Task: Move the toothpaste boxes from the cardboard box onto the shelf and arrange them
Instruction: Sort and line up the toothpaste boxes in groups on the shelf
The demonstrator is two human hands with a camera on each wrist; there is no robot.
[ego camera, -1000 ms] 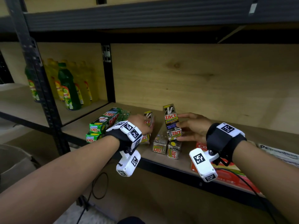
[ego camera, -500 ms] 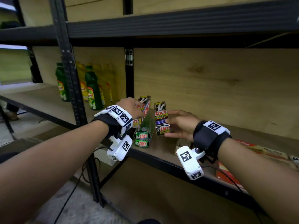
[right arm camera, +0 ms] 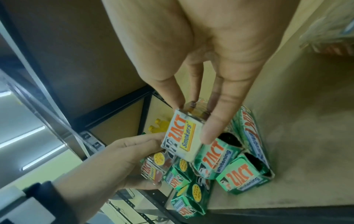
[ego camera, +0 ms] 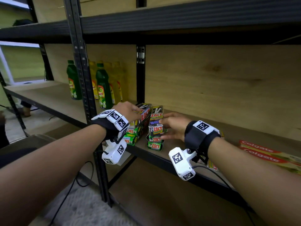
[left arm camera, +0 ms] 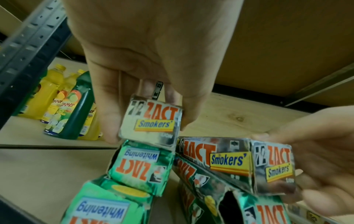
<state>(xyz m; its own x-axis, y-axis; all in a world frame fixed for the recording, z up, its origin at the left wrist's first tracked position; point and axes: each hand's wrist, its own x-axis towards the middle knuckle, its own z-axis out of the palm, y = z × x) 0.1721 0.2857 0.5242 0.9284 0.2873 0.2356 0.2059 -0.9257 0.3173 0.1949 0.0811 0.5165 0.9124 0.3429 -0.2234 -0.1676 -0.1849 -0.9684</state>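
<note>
On the wooden shelf (ego camera: 203, 136), dish-soap bottles (ego camera: 104, 88) in green and yellow plastic are standing in the neighbouring bay to the far left, beyond a black perforated steel upright (ego camera: 81, 70). A second black post (ego camera: 140, 75) is running up the plywood back panel just behind the toothpaste boxes. To the right, long red Colgate cartons (ego camera: 267, 154) are lying flat near the front edge, well apart from the stacks.

The left hand (ego camera: 128, 111) is gripping a silver Zact Smokers box (left arm camera: 151, 121) by its end, thumb on one side and fingers (left arm camera: 172, 94) on the other; this box is sitting on top of the left stack of green Zact Whitening boxes (left arm camera: 139, 168). The right hand (ego camera: 174, 126) is pinching a second Smokers box (right arm camera: 182, 136), thumb and fingers (right arm camera: 216, 125) closed on its sides, on top of the right stack (ego camera: 154, 142). The two stacks are standing just beside each other near the shelf's front edge.

The boxes are small rectangular cartons with glossy, foil-like printed faces, creased and dented at the corners; several green ones in the right stack are gaping open at the end flaps. The shelf board is pale, matte and smooth.
</note>
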